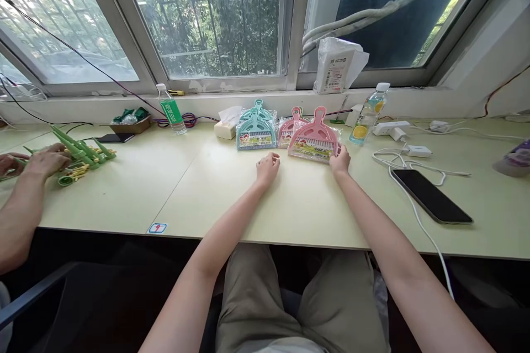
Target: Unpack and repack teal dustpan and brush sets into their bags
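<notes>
My right hand (340, 161) grips the lower right corner of a pink dustpan-and-brush set (313, 146), wrapped in clear plastic and tilted upright on the table. Partly behind it, to the left, stands another pink set (289, 135). Two teal dustpan-and-brush sets (256, 140) stand further left, one overlapping the other, also in clear wrap. Just in front of the teal sets, my left hand (268, 169) rests near the tabletop with its fingers curled in and nothing visible in them.
A tissue pack (227, 127) and a green-labelled bottle (171, 112) stand at the back left. To the right are a lemon-drink bottle (370, 115), chargers with white cables (418, 151) and a phone (430, 196). A co-worker's hand (48, 159) handles green plastic pieces (85, 154) at far left.
</notes>
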{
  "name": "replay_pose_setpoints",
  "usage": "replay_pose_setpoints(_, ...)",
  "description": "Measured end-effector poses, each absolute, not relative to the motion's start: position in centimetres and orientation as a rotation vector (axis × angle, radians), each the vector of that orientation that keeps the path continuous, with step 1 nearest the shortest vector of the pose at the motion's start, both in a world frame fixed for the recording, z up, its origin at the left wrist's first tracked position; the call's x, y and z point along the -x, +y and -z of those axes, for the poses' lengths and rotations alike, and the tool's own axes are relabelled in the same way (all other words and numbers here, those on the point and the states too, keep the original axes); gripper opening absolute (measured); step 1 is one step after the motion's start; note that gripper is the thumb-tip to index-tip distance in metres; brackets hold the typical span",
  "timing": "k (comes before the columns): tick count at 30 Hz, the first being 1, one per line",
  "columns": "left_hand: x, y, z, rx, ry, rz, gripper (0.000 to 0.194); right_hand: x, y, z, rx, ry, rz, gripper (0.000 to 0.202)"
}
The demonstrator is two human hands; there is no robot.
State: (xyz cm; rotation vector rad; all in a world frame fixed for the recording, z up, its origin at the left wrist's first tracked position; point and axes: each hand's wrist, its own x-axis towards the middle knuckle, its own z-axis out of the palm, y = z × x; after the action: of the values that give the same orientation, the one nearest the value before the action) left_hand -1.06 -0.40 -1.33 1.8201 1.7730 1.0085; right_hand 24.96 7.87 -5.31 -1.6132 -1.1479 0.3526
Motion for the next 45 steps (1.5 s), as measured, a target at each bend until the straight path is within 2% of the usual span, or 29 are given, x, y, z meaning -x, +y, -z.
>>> replay_pose_setpoints(9, 0.9, -1.4, 1.1, -2.014, 1.781, -0.889, 0.02, -18.9, 11.9, 4.5, 1.551, -1.108, -0.277, 0.052)
replay_pose_setpoints(13, 0.7, -1.4, 1.2, -2.05, 1.777, -0.881, 0.021, -18.5, 13.7, 4.9, 1.542, -1.159, -0.205, 0.053)
replay_pose_setpoints(17, 0.6, -1.3, 1.4, -2.097, 1.829, -0.789, 0.025, -19.1, 14.7, 5.5, 1.6, -1.175, -0.279, 0.05)
replay_pose_setpoints(22, 1.4, -0.8, 1.7, -2.106, 1.971, -0.546, 0.047, -19.3, 14.9, 6.0, 1.574, -1.186, -0.33, 0.055)
replay_pose_setpoints(27, 4.8, 1.4, 1.9, -2.249, 2.183, -0.56, 0.058, -19.0, 14.4, 5.8, 1.575, -1.202, -0.347, 0.059)
replay_pose_setpoints(30, 7.5, 3.2, 1.9, -2.107, 2.336, -0.566, 0.064, -18.9, 14.2, 5.6, 1.566, -1.208, -0.357, 0.061)
replay_pose_setpoints(41, 10.0, 5.0, 2.2, -2.045, 2.535, -0.605, 0.059, -18.7, 13.4, 5.3, 1.552, -1.227, -0.385, 0.067)
replay_pose_setpoints(45, 10.1, 4.4, 2.0, -2.038, 2.574, -0.557, 0.046, -18.6, 12.9, 5.2, 1.561, -1.262, -0.372, 0.071)
